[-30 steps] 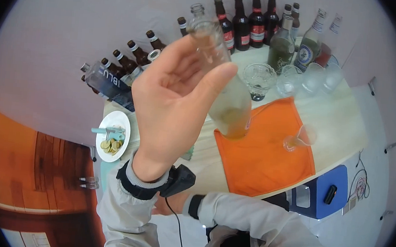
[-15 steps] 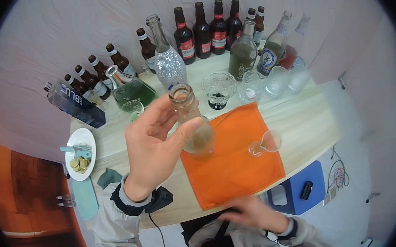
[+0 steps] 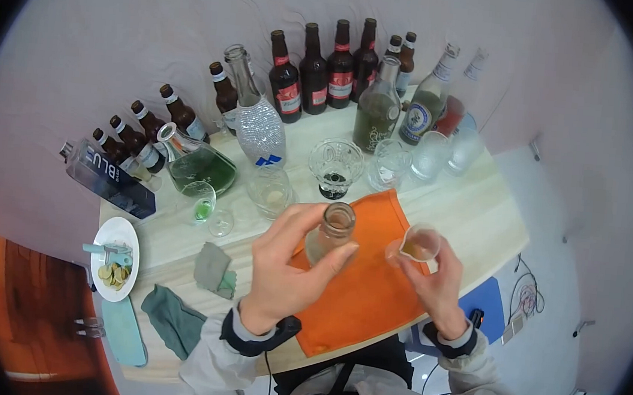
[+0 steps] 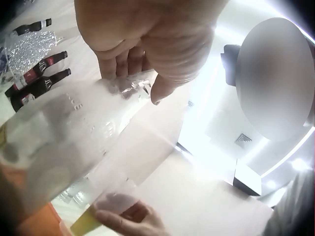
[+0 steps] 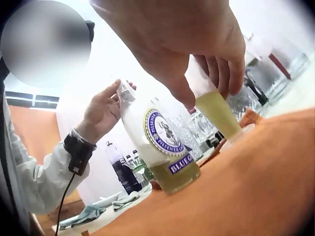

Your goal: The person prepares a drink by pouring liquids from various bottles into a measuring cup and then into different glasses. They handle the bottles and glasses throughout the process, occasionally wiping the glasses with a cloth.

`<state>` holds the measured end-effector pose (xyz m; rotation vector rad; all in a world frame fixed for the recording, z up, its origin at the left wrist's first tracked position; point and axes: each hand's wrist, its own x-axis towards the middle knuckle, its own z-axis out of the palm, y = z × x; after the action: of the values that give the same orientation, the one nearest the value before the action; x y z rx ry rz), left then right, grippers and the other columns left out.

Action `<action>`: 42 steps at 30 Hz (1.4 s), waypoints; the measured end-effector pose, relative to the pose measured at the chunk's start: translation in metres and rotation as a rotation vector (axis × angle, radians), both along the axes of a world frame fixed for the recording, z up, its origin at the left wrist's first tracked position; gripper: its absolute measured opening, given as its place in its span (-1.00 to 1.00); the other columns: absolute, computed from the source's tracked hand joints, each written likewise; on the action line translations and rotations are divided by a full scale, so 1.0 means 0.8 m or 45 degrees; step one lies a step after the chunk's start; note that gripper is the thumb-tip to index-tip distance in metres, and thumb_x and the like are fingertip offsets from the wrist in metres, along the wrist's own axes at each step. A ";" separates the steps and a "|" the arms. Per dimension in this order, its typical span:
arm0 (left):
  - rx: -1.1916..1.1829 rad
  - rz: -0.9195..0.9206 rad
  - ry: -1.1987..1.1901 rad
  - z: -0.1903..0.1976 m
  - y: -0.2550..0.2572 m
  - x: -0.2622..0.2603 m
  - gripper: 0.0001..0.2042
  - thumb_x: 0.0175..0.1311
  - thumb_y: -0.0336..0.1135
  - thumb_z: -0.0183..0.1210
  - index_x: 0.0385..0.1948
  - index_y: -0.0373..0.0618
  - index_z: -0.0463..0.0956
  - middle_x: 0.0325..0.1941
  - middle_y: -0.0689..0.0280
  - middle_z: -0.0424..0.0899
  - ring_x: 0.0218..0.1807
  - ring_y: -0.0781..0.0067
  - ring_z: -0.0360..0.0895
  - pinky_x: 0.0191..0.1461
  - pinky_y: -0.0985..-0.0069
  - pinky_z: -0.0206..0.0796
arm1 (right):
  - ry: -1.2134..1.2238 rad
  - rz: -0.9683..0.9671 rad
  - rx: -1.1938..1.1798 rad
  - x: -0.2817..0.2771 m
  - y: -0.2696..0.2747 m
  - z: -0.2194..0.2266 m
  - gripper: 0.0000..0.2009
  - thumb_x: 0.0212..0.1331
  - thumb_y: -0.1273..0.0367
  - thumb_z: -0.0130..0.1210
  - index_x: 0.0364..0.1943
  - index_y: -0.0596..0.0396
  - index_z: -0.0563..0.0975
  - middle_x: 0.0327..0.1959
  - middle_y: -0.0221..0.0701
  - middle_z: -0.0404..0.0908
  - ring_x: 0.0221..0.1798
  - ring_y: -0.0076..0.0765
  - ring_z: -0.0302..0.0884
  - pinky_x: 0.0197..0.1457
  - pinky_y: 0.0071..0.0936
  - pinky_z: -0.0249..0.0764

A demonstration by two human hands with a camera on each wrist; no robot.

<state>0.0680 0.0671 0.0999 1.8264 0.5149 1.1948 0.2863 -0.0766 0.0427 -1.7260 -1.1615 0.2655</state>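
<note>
L hand (image 3: pixel 287 274): fingers curled round neck of Pilsener bottle (image 5: pixel 165 132), at orange cloth (image 3: pixel 356 299). R hand (image 3: pixel 438 283): fingers curled round footed glass (image 5: pixel 216 113) w/ yellow liq. Behind: 4 red-label beer btls (image 3: pixel 289 93).

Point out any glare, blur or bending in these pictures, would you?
Head view: dark rounded border, and the table looks bowed along its front edge; left wrist view: ceiling lights glare white, the bottle looks hazy; right wrist view: dark corners, but the bottle's label reads fairly crisply.
</note>
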 end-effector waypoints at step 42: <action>0.025 -0.039 -0.126 0.000 0.003 0.007 -0.60 0.09 -0.52 0.49 -0.02 -0.27 0.59 -0.04 0.20 0.67 -0.02 0.39 0.65 0.09 0.48 0.46 | -1.364 0.401 0.497 -0.012 0.103 0.215 -0.40 -0.14 0.64 0.22 0.18 0.31 0.56 0.03 -0.11 0.62 0.07 0.11 0.60 0.17 -0.07 0.54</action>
<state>0.0738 0.0695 0.1002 1.7756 0.4186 1.2663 0.2766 0.0060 0.2150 -1.2944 -2.0750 -0.7575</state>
